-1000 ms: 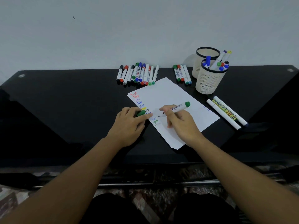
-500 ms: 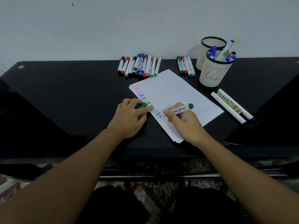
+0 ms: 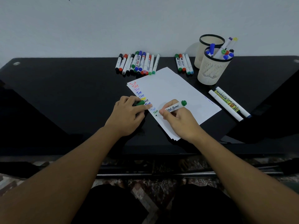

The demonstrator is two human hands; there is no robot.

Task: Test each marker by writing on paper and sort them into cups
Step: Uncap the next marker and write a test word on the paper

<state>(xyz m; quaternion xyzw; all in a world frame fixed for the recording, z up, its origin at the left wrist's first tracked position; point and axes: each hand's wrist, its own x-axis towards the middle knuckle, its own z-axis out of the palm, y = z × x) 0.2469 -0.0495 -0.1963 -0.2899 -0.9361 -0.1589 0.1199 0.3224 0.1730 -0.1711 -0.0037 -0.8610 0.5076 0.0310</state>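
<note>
Nearest the camera, two bare forearms reach forward over a patterned floor toward a black tabletop [image 3: 64, 94]. The right hand [image 3: 179, 120] rests on the near part of a stack of white paper [image 3: 174, 92], its fingers curled round a whiteboard marker [image 3: 174, 108] with a green end cap; the marker's tip points left and down toward the paper's left edge, just below the last green word. The left hand [image 3: 127, 115] sits just left of the paper, its fingers curled round a green cap [image 3: 139, 103], with the thumb laid on the paper's left edge. A column of short handwritten words [image 3: 140, 96] in red, blue, yellow, black and green runs down that left edge of the paper.

To the right of the paper, apart from it, two long white markers [image 3: 229, 104] lie side by side on the tabletop. Beyond the paper's far corner lies a larger row of capped markers [image 3: 137, 63] in mixed colours, and to the right of the corner a smaller group of four markers [image 3: 183, 63]. Further right of the paper stands a cream mesh cup [image 3: 210, 71] holding several markers upright, and touching or just behind it, against the pale wall, stands a second cream cup [image 3: 203, 50] whose inside cannot be seen.
</note>
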